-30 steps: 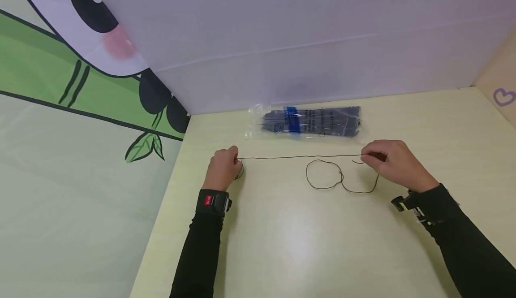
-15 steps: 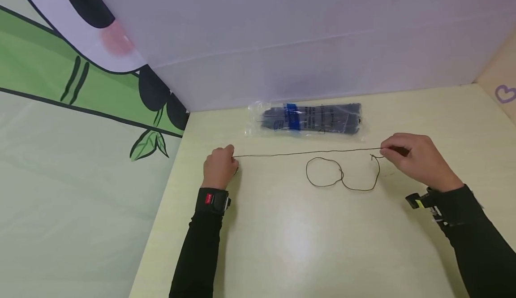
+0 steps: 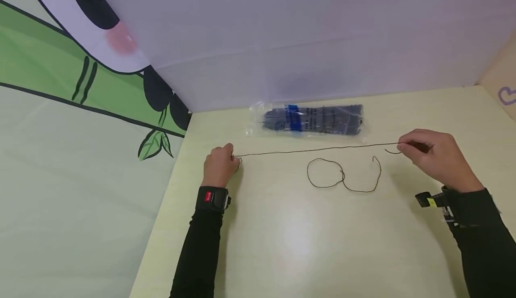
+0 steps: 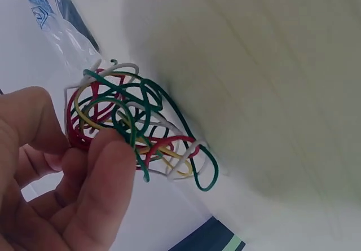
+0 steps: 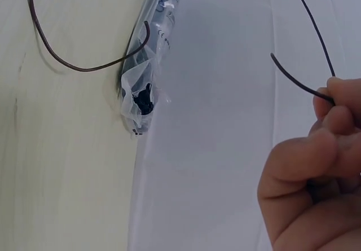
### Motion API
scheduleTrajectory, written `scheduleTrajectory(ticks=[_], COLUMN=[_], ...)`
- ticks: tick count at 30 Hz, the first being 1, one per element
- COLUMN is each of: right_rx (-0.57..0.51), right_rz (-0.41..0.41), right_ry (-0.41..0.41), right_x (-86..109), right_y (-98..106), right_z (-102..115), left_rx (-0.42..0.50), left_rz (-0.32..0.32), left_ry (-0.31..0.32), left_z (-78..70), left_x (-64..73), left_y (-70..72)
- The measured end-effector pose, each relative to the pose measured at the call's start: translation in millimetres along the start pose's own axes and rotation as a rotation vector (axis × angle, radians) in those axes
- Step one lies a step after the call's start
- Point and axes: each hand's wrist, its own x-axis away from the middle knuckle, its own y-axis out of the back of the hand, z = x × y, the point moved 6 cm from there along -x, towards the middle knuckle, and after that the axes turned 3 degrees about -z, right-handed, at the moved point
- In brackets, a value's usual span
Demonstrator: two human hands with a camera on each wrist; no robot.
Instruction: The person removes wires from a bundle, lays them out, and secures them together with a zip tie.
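My left hand (image 3: 219,167) pinches a small tangle of thin coloured wires (image 4: 149,113), red, green, white and yellow, seen close up in the left wrist view. A thin dark wire (image 3: 318,149) stretches nearly straight above the table from that hand to my right hand (image 3: 437,157). Between thumb and fingertips, the right hand grips this wire, and its short free end (image 5: 302,87) sticks out. Whether the dark wire is part of the tangle is hidden by the left fingers. A second dark wire (image 3: 363,192) lies in loose curves on the table between the hands.
Behind the wires lies a clear plastic bag (image 3: 310,119) of long dark strips with a blue band, near the wall (image 3: 322,65) at the back of the pale table (image 3: 298,244). At left hangs a printed cloth (image 3: 80,177).
The right hand has moved right and slightly away, so the stretched wire between the hands is longer. It now stands clear of the wire on the table. The left hand has barely moved.
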Motion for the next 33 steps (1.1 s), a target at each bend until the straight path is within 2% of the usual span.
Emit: scheduleTrajectory(ticks=[8,12,18,25,30,33], right_rx=[-0.006,-0.003,0.007,0.040,0.069,0.097], right_rz=[-0.052,-0.053,-0.033,0.011,0.020,0.059], right_ry=[-0.091,-0.119,-0.135,-0.148,-0.202,-0.251], right_x=[6.1,7.1,6.6,10.6,12.3,14.3], right_y=[10,13,11,-8,-9,-7], right_z=[-13,-17,-23,-26,-30,-37], left_rx=[-0.031,-0.046,0.072,0.162,0.242,0.273], left_rz=[0.072,0.063,0.008,-0.024,-0.034,0.009], left_ry=[0.027,0.033,0.012,0.016,-0.035,-0.091], left_z=[1.9,5.2,5.4,9.1,-5.3,-24.7], left_x=[-0.9,0.9,-1.1,-5.5,-0.9,7.1], left_y=[-6.8,-6.7,0.1,3.9,3.7,1.2])
